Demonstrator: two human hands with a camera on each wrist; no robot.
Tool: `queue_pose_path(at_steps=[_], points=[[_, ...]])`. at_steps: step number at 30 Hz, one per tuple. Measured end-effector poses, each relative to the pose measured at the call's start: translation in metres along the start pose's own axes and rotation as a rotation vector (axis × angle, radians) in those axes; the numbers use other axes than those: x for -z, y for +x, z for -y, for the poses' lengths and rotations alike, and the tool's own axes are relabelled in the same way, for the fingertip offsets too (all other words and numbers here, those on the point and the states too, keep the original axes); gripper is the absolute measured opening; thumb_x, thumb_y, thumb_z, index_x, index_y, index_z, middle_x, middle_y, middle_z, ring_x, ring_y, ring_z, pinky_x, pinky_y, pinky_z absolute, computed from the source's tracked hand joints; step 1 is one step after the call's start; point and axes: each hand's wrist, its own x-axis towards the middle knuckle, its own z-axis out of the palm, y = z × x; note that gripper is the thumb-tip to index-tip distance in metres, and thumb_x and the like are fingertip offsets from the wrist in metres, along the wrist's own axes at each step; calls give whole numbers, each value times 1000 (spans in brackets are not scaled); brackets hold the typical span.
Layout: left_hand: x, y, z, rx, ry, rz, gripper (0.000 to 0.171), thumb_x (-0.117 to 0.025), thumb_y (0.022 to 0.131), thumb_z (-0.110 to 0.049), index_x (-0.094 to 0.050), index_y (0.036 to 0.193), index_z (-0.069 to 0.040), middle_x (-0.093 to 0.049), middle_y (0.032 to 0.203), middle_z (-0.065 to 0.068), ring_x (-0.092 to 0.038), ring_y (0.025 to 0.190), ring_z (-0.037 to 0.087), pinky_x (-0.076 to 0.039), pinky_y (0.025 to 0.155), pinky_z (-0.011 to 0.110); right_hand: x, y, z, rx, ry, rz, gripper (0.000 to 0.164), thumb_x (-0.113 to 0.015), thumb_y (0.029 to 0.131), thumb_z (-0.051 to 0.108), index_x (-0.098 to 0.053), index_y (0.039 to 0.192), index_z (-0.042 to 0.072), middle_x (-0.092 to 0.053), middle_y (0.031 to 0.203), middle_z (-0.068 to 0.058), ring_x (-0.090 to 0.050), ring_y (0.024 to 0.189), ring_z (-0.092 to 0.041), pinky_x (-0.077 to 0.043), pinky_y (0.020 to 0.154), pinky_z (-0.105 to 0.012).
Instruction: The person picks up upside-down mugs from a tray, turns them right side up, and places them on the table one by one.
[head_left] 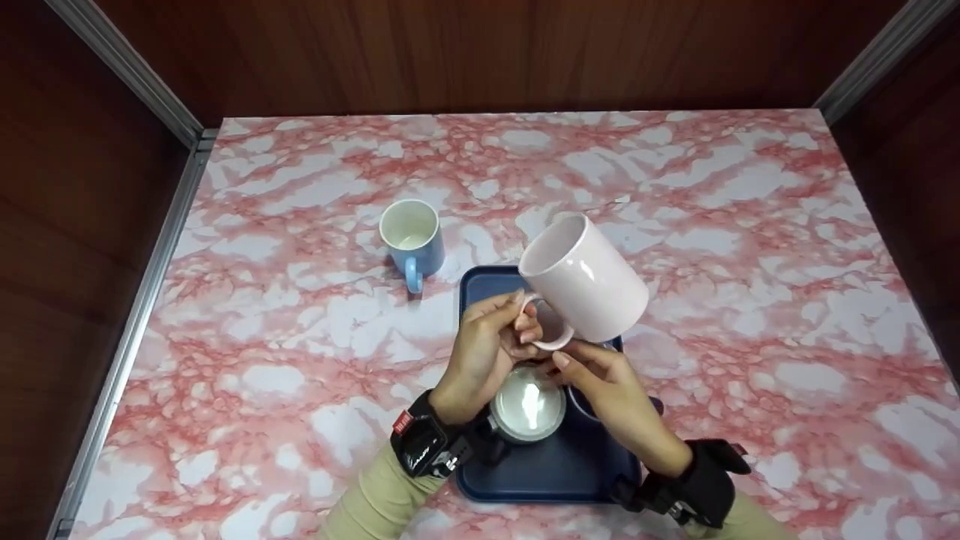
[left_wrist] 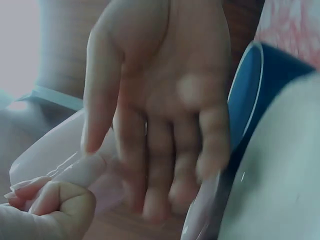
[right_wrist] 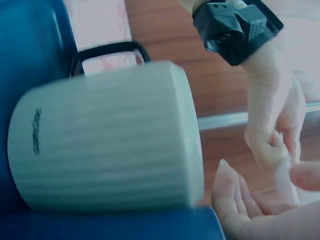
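A pale pink mug point(head_left: 589, 281) hangs tilted above the tray, its mouth facing up and to the left. My left hand point(head_left: 484, 341) pinches the mug's handle. In the left wrist view this hand point(left_wrist: 60, 207) sits at the lower left, fingers curled. Close below the handle is my right hand point(head_left: 611, 386), its fingers loosely extended; in the left wrist view the right hand point(left_wrist: 165, 100) shows its palm. Beneath both hands, a pale ribbed container point(right_wrist: 110, 140) with a glossy top stands on the dark blue tray point(head_left: 551, 476).
A light blue mug point(head_left: 416, 251) stands upright on the marbled red-and-white table point(head_left: 300, 315), left of the tray. A dark blue cup point(head_left: 581, 405) on the tray is partly hidden by my right hand. Brown panels point(head_left: 510, 56) border the table.
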Motion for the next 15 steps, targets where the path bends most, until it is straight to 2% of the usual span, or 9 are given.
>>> queue_pose_path(at_steps=[2, 5, 8, 9, 11, 15], points=[[-2, -1, 3, 21, -32, 12, 30, -32, 98, -8, -49, 74, -2, -36, 62, -1, -36, 53, 8, -26, 45, 18, -4, -2, -3, 27, 89, -25, 31, -50, 93, 3, -49, 116, -16, -61, 100, -17, -60, 89, -22, -50, 77, -33], [-5, -2, 7, 49, -78, 25, 30, -31, 99, -9, -48, 75, -2, -35, 62, -1, -36, 52, 8, -26, 46, 18, -8, -5, -6, 109, 255, -19, 28, -48, 92, -1, -51, 118, -10, -59, 108, -11, -58, 92, -20, -48, 79, -31], [-7, -3, 11, 61, -110, 31, 28, -31, 99, -8, -47, 77, -2, -36, 64, -1, -36, 53, 8, -25, 45, 17, -10, -7, -8, 192, 411, 0, 27, -45, 93, -2, -54, 118, -6, -57, 114, -12, -57, 95, -20, -47, 81, -31], [-8, -3, 12, 61, -115, 35, 28, -31, 99, -8, -47, 78, -2, -36, 64, -1, -36, 53, 8, -24, 45, 17, -8, -6, -13, 231, 451, 19, 28, -41, 94, -3, -53, 119, -8, -55, 116, -15, -56, 96, -22, -47, 82, -32], [-8, -3, 15, 59, -130, 36, 26, -31, 99, -8, -47, 81, -1, -37, 65, 0, -36, 53, 8, -24, 45, 17, -7, -6, -17, 258, 481, -9, 28, -42, 94, 0, -52, 118, -11, -55, 117, -17, -56, 97, -23, -46, 82, -32], [-10, -3, 18, 52, -153, 48, 24, -30, 99, -7, -47, 82, -2, -37, 66, 0, -36, 53, 8, -26, 46, 17, -1, -6, -35, 302, 461, -90, 31, -45, 94, 2, -47, 118, -17, -52, 117, -23, -56, 93, -27, -47, 79, -33]])
